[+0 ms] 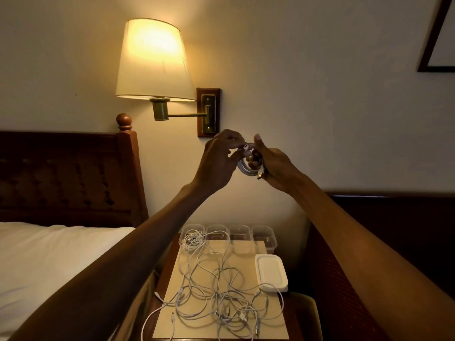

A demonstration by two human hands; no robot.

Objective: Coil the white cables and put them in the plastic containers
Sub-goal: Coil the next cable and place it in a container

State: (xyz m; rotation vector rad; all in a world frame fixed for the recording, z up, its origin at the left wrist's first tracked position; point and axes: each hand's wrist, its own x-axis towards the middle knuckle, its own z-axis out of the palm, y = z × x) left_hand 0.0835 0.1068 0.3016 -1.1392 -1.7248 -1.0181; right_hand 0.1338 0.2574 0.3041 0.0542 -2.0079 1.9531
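Note:
Both hands are raised in front of the wall, well above the nightstand. My right hand [273,163] grips a small coiled white cable [246,168], its USB plug hanging at the lower right of the coil. My left hand [219,158] pinches the cable's free end at the top of the coil. Below, several loose white cables [216,289] lie tangled on the nightstand. A row of clear plastic containers [264,236] stands at the nightstand's back edge; the leftmost container [192,233] holds a cable.
A stack of white lids [270,273] lies on the nightstand's [275,323] right side. The bed [49,262] with its wooden headboard is to the left, a dark chair [344,279] to the right. A lit wall lamp [155,62] hangs above.

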